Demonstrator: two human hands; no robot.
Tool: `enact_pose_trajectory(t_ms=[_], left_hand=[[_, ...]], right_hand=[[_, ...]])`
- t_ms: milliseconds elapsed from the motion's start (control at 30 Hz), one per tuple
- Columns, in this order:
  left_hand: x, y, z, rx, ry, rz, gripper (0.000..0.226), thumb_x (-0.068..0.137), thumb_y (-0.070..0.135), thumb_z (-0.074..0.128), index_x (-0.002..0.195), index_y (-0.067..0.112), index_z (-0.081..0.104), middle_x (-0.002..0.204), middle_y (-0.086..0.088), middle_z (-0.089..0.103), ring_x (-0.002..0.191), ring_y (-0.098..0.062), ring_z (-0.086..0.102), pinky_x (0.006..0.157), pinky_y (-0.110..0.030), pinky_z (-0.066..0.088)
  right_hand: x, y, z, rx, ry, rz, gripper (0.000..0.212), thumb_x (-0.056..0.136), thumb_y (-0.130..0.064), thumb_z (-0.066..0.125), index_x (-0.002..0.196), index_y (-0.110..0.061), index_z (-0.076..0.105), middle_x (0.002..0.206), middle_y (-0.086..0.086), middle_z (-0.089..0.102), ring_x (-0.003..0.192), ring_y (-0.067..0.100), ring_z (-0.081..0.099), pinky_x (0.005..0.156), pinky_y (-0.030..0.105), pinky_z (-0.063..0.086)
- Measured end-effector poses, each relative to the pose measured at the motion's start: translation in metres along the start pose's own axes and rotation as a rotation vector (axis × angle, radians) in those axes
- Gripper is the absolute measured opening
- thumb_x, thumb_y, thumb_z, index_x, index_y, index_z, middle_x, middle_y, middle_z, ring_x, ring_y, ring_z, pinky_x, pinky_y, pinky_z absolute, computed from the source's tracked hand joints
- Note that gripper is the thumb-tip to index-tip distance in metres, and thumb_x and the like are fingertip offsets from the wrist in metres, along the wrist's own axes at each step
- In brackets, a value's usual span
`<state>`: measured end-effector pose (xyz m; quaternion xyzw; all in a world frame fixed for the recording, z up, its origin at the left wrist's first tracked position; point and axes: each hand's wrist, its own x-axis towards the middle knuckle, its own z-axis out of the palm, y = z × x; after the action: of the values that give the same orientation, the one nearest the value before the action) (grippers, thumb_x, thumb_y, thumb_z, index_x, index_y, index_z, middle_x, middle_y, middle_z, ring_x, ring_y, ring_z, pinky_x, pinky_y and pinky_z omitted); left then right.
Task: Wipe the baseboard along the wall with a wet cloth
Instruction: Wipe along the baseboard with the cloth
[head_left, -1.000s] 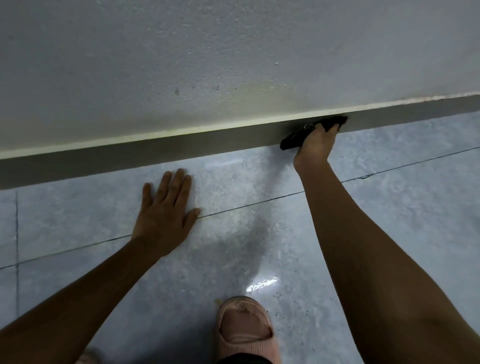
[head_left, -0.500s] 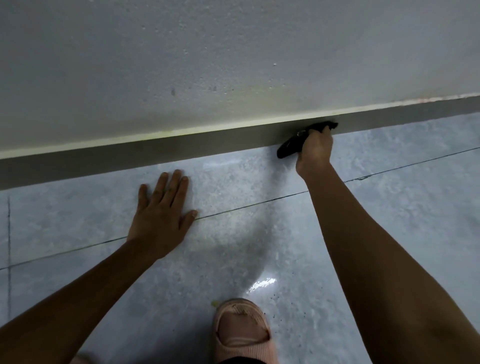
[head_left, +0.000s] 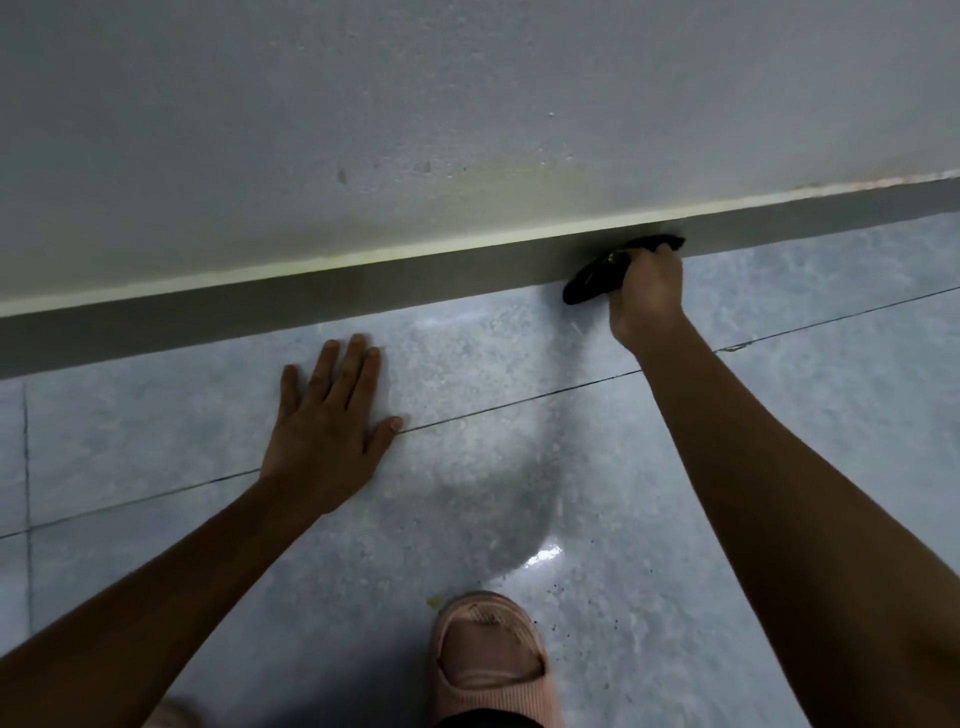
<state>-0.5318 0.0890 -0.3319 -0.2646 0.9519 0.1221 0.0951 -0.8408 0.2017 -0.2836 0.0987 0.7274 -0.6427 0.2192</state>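
A dark grey baseboard runs along the foot of the pale wall, rising to the right. My right hand is shut on a black cloth and presses it flat against the baseboard at the right of centre. Part of the cloth sticks out left of my fingers and a strip shows above them. My left hand lies flat on the floor tiles, fingers spread, a short way in front of the baseboard and holding nothing.
Glossy blue-grey floor tiles with thin dark joints fill the lower view. A pink slipper on my foot is at the bottom centre. A light glare and small dark specks lie just above and right of it.
My right hand has slid the cloth a little to the left along the baseboard. My left hand stays planted on the floor.
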Motion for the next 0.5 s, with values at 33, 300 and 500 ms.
enact_pose_trajectory(t_ms=[33, 300, 500], left_hand=[[0.000, 0.000, 0.000, -0.003, -0.005, -0.002, 0.078, 0.088, 0.060, 0.011, 0.149, 0.012, 0.004, 0.158, -0.008, 0.002, 0.144, -0.026, -0.003, 0.114, -0.053, 0.004], [0.000, -0.001, -0.011, -0.014, -0.049, 0.016, 0.076, 0.088, 0.057, 0.014, 0.149, 0.013, 0.003, 0.158, -0.007, -0.003, 0.145, -0.025, -0.005, 0.115, -0.051, 0.004], [-0.001, -0.007, -0.009, 0.018, -0.055, 0.030, 0.073, 0.090, 0.057, 0.005, 0.148, 0.016, -0.006, 0.158, -0.006, -0.011, 0.143, -0.023, -0.013, 0.116, -0.047, 0.000]], right_hand=[[0.001, -0.005, -0.005, -0.006, 0.016, -0.039, 0.053, 0.091, 0.008, 0.032, 0.142, -0.003, 0.034, 0.112, 0.011, 0.051, 0.096, 0.024, 0.053, 0.094, 0.036, 0.044], [-0.002, -0.009, -0.002, -0.209, 0.133, -0.053, 0.053, 0.102, -0.007, 0.026, 0.152, -0.018, 0.010, 0.142, 0.009, 0.040, 0.117, 0.021, 0.045, 0.112, 0.037, 0.029], [-0.062, 0.031, 0.068, -0.231, 0.029, -0.100, 0.066, 0.095, -0.004, 0.036, 0.152, -0.009, 0.003, 0.153, 0.018, 0.020, 0.134, 0.034, 0.033, 0.112, 0.042, 0.029]])
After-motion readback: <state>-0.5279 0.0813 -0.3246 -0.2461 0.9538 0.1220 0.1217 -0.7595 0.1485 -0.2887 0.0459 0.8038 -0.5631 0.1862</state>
